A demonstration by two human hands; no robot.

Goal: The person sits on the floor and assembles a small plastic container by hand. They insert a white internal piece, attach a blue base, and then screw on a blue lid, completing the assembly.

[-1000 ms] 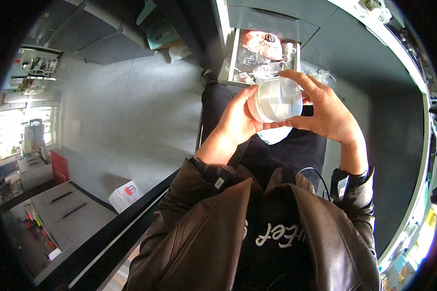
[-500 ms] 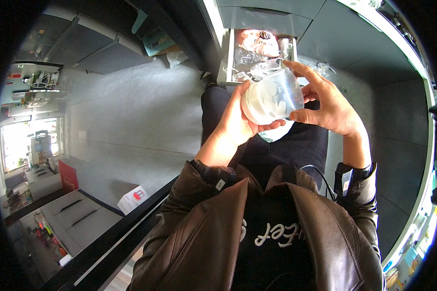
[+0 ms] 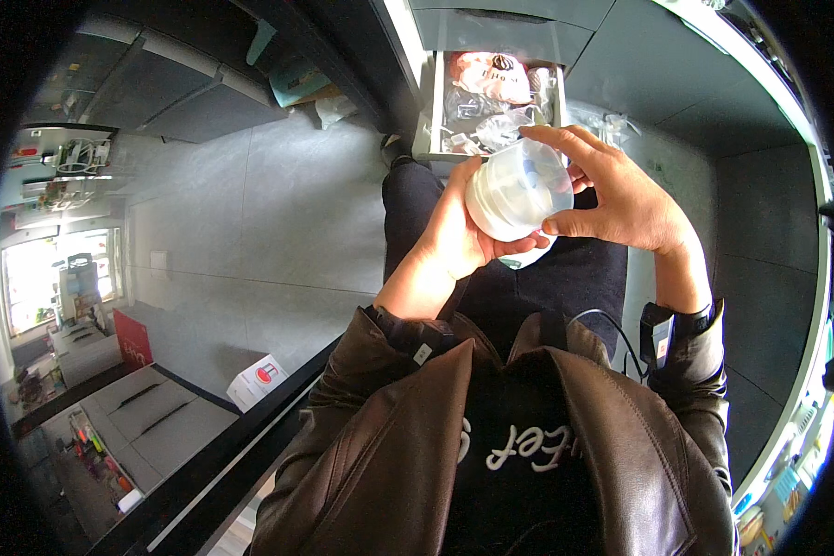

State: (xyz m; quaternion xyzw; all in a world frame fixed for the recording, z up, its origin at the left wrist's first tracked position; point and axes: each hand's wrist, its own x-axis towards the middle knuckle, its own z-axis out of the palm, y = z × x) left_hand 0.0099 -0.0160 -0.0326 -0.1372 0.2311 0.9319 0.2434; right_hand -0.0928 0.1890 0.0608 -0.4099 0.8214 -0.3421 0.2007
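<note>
Above my lap, my left hand [image 3: 459,218] is wrapped round the whitish lower end of a translucent plastic container [image 3: 519,190], with its thumb on the near left side and its fingers underneath. The container is round and tilted, its clearer end toward the right. My right hand [image 3: 621,199] is curved about that clearer end, with the thumb at the lower edge and the index finger over the top. What lies inside, if anything, I cannot make out. Partly hidden below the container, a white object with a bit of green [image 3: 531,258] sits on my lap.
Just beyond my hands is a pulled-out drawer [image 3: 423,137] holding a pink bag [image 3: 491,76], clear plastic bags [image 3: 505,128] and small items. Dark cabinet panels [image 3: 667,74] stand at the right. A white box [image 3: 257,382] is on the floor at the left.
The container has turned and tilted slightly in my hands. My right hand has shifted a little left, its index finger reaching further over the top. The drawer looks unchanged.
</note>
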